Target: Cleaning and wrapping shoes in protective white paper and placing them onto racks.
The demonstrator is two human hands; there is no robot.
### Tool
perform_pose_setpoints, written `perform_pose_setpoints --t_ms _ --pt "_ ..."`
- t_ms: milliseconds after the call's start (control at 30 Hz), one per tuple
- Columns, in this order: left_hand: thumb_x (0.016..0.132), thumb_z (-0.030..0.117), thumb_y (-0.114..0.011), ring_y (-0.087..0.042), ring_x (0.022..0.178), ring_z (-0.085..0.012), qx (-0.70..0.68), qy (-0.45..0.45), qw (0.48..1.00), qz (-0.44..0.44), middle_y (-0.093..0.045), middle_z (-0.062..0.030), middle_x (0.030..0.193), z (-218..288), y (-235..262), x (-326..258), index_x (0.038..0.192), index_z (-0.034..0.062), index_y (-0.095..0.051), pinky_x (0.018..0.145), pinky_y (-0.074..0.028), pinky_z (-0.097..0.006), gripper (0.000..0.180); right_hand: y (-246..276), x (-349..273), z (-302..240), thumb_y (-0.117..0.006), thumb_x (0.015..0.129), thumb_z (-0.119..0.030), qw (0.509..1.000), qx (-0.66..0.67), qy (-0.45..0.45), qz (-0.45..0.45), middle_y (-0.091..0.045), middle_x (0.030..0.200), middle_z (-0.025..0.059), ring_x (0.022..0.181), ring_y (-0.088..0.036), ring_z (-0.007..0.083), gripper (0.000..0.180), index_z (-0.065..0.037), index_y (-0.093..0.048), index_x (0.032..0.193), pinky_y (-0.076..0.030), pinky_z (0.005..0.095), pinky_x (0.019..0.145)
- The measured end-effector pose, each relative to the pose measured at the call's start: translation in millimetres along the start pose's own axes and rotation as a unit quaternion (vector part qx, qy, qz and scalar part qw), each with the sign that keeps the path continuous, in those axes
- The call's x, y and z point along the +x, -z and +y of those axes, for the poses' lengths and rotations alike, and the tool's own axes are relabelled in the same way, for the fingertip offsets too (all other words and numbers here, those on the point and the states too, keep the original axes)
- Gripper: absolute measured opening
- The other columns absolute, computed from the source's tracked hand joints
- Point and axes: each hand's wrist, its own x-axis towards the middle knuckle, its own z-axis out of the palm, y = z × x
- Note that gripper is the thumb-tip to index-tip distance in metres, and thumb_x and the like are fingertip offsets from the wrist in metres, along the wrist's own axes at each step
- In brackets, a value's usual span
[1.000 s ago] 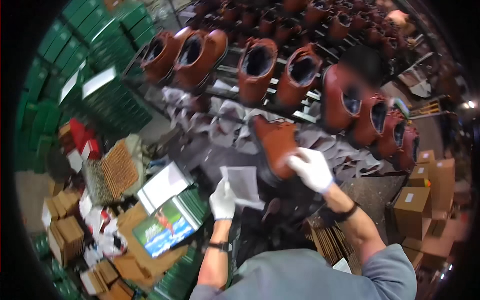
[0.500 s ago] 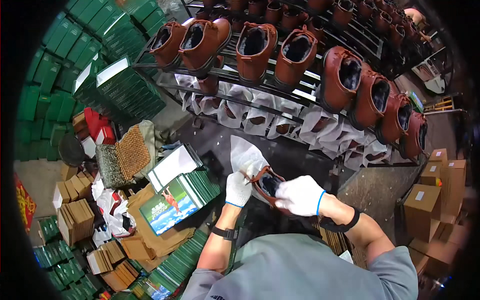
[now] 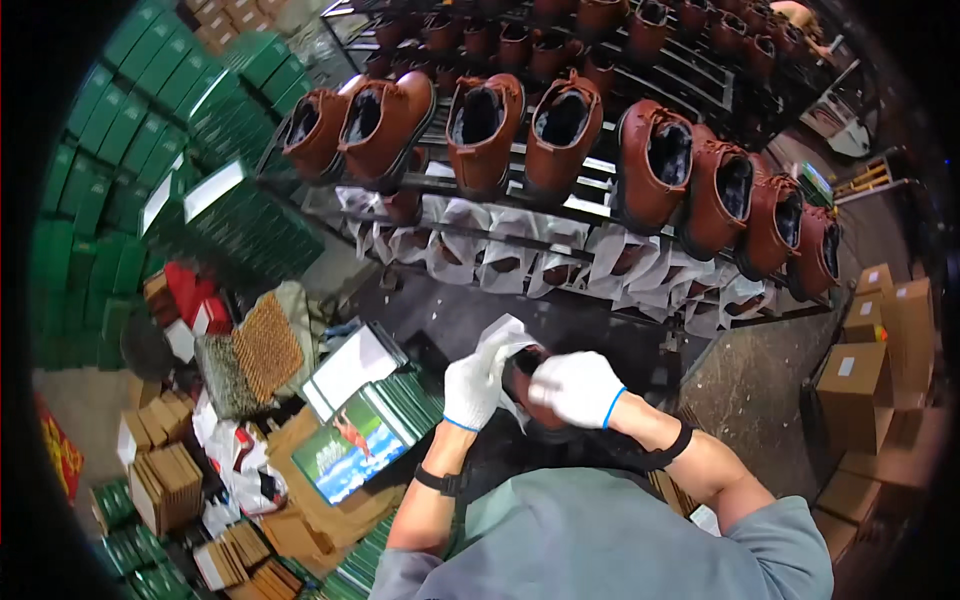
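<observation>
A brown leather shoe (image 3: 523, 372) with a dark lining sits in front of my body, partly hidden by my hands. Thin white wrapping paper (image 3: 517, 345) lies around its far and left sides. My left hand (image 3: 472, 388), in a white knit glove with a blue cuff, is closed on this paper at the shoe's left. From the right, my right hand (image 3: 580, 388), gloved the same way, grips the shoe; its fingertips are blurred and cover part of the opening.
Ahead stands a metal rack (image 3: 450, 185) with brown shoes on top and paper-wrapped ones below. A stack of green shoe boxes (image 3: 360, 440) is close on my left, with more green boxes (image 3: 250, 220) behind. Brown cartons (image 3: 853, 385) stand at the right.
My left hand has moved up along the shoe's left side, and the paper that stood up beyond the shoe is now folded down near it. My right hand has shifted slightly left.
</observation>
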Motion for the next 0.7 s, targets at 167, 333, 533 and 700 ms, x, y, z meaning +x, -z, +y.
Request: perform_pose_setpoints --t_ms 167,333,533,700 --pt "0.103 0.011 -0.071 -0.080 0.099 -0.0378 -0.122 -0.006 0.992 -0.006 -0.078 -0.0238 0.107 -20 22 16 0.136 0.0047 -0.073 0.083 -0.062 -0.039 0.033 -34 21 1 -0.072 0.098 -0.031 0.973 0.114 -0.105 0.169 -0.077 0.098 0.0216 0.088 -0.074 0.0415 0.031 0.000 -0.078 0.102 -0.060 0.0461 0.080" --pt "0.106 0.005 -0.064 -0.079 0.077 -0.0287 -0.126 -0.054 0.990 -0.032 -0.076 -0.0223 0.092 -33 37 34 0.135 0.0019 -0.073 0.073 -0.059 -0.035 0.030 -33 71 -3 -0.073 0.093 -0.009 0.878 0.026 -0.127 0.461 -0.077 0.098 0.0137 0.086 -0.074 0.0351 0.012 -0.007 -0.079 0.104 -0.061 0.0420 0.077" --pt "0.111 0.008 -0.059 -0.061 0.065 -0.0144 -0.191 0.128 0.963 -0.144 -0.073 -0.0100 0.082 -1 16 77 0.136 -0.0002 -0.073 0.067 -0.056 -0.035 0.030 -10 153 132 -0.062 0.089 -0.012 0.898 -0.158 -0.257 0.321 -0.073 0.088 0.0144 0.085 -0.073 0.0315 0.015 -0.009 -0.076 0.093 -0.058 0.0444 0.076" --pt "0.112 0.019 -0.058 -0.073 0.105 -0.0286 -0.065 -0.089 0.966 -0.235 -0.078 -0.0212 0.118 32 5 62 0.132 -0.0066 -0.072 0.097 -0.057 -0.041 0.035 -53 141 113 -0.058 0.095 -0.006 0.792 -0.082 -0.165 0.582 -0.066 0.134 0.0238 0.094 -0.071 0.0367 0.040 0.000 -0.063 0.134 -0.059 0.0466 0.086"
